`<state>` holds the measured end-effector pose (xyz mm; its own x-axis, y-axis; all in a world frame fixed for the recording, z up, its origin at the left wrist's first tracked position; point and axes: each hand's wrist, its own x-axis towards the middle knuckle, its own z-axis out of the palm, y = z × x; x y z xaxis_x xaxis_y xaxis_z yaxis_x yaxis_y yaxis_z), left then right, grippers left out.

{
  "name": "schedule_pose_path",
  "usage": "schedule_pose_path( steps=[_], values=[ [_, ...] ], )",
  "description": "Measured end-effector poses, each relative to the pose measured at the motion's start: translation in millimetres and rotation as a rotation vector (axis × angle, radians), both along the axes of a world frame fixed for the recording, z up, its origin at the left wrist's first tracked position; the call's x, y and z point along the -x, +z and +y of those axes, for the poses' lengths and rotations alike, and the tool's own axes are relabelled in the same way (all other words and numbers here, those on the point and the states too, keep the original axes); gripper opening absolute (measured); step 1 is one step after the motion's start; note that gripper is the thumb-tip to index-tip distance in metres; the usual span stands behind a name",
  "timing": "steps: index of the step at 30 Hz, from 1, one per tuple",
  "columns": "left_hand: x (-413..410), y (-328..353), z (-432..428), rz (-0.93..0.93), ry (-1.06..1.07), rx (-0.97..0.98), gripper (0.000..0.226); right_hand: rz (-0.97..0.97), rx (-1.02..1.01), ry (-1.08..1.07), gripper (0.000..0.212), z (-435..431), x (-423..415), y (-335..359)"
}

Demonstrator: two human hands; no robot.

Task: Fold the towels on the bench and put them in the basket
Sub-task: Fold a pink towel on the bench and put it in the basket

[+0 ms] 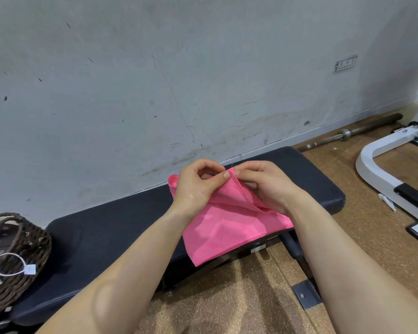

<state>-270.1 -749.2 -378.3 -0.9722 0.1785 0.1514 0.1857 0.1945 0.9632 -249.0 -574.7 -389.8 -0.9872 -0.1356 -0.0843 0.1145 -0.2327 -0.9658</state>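
Note:
A pink towel (pixel 227 227) lies on the dark padded bench (pixel 106 235), its near corner hanging over the front edge. My left hand (pixel 198 186) and my right hand (pixel 266 184) both pinch the towel's far corner, lifted a little above the bench, thumbs nearly touching. Part of the towel is folded over under my right hand. A dark wicker basket (pixel 12 261) with a handle and a white tag stands on the bench's left end.
A scuffed grey wall runs right behind the bench. On the cork-coloured floor to the right lie a barbell bar (pixel 352 132) by the wall and a white metal equipment frame (pixel 381 169). The bench's steel foot (pixel 304 295) stands between my forearms.

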Motion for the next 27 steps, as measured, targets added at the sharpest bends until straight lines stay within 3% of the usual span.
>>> schedule_pose_path(
  steps=[5,7,10,12,16,19,22,24,27],
  values=[
    [2.3,-2.1,0.5,0.050,0.020,0.142,0.022,0.137,-0.222,-0.030,0.011,0.1,-4.5,1.2],
    [6.3,-5.1,-10.1,0.105,-0.066,0.391,0.023,0.177,-0.300,-0.031,0.008,-1.4,-7.1,2.1],
    [12.8,-6.7,-45.6,0.085,-0.189,0.827,0.044,0.227,-0.440,-0.009,0.016,-10.2,-14.8,3.1],
    [11.5,-9.8,-77.5,0.082,-0.242,1.082,0.033,0.239,-0.455,-0.013,0.018,-18.8,-23.8,4.8],
    [-9.1,-4.7,-133.8,0.186,-0.195,1.276,0.030,0.229,-0.401,-0.049,0.012,-37.0,-40.7,19.3],
    [-22.9,14.8,-175.9,0.159,-0.116,1.206,0.052,0.191,-0.382,-0.077,0.010,-49.2,-48.1,34.9],
    [-39.0,44.7,-215.7,-0.030,-0.054,0.780,0.084,0.110,-0.388,-0.085,0.014,-60.7,-53.7,57.0],
    [-49.5,65.4,-237.3,-0.057,-0.039,0.633,0.085,0.042,-0.325,-0.073,0.016,-65.8,-56.2,74.2],
    [-63.2,87.6,-255.1,-0.130,-0.121,0.405,0.068,-0.011,-0.332,-0.069,0.012,-64.8,-52.3,88.9]
  ],
)
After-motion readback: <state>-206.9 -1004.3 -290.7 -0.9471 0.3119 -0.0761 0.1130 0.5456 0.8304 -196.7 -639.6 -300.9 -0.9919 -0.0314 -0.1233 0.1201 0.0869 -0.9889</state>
